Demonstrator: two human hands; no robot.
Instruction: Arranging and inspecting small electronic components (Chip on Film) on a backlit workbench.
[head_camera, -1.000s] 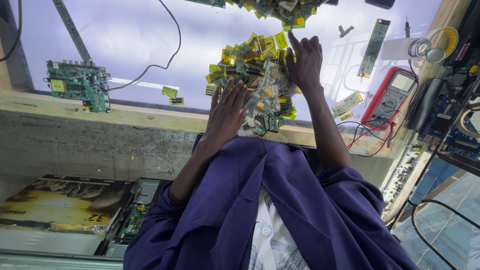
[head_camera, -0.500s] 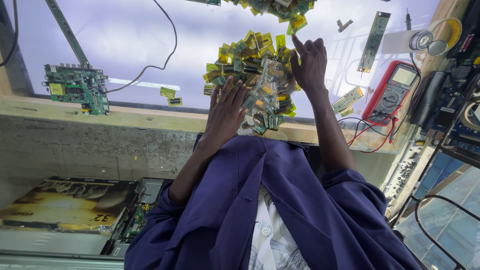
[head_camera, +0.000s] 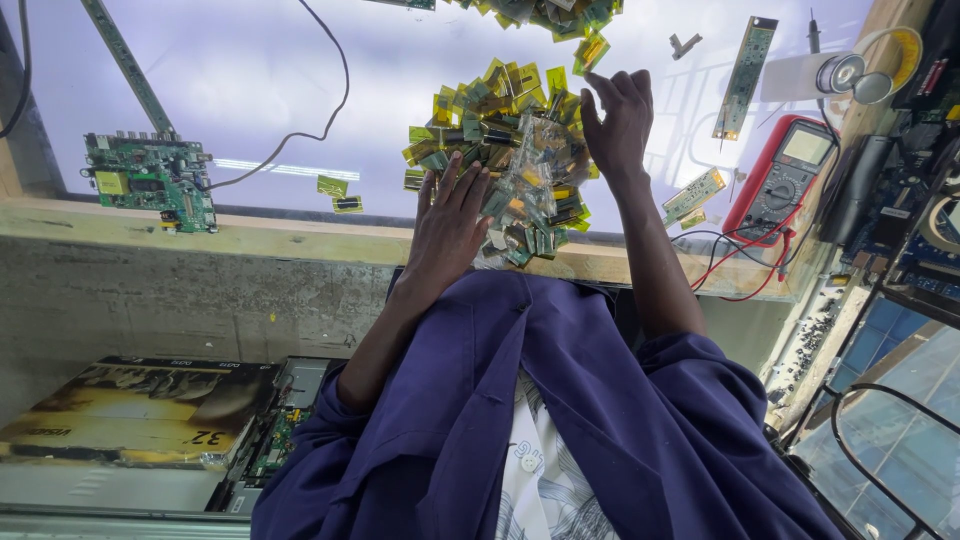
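- Purple sleeves (head_camera: 560, 400) fill the near view; both arms reach forward over the wooden edge (head_camera: 250, 238) onto the backlit surface (head_camera: 230, 70).
- Below the edge, on the left, a flat printed box (head_camera: 130, 410) lies with a loose board (head_camera: 270, 440) beside it, parked out of the way.
- Left hand (head_camera: 450, 222): flat, palm down, fingers spread on the near side of the pile of small yellow-green flex pieces (head_camera: 520, 150). It grips nothing; it looks like it is pinning the heap in place.
- The pile sits between the two hands, just past the wooden edge, some of it in clear wrap.
- Right hand (head_camera: 615, 125): at the pile's far right side, fingers raised and loosely curled. Cannot tell if it pinches a piece.
- Two stray pieces (head_camera: 340, 195) lie left of the pile, apart from it.
- Red multimeter (head_camera: 785, 175) stands to the right with its leads trailing, within reach.
- Green circuit board (head_camera: 150, 180) lies far left, with a black cable (head_camera: 320, 100) looping past.
- A narrow strip board (head_camera: 745, 65) and a second heap (head_camera: 540, 12) lie farthest out.
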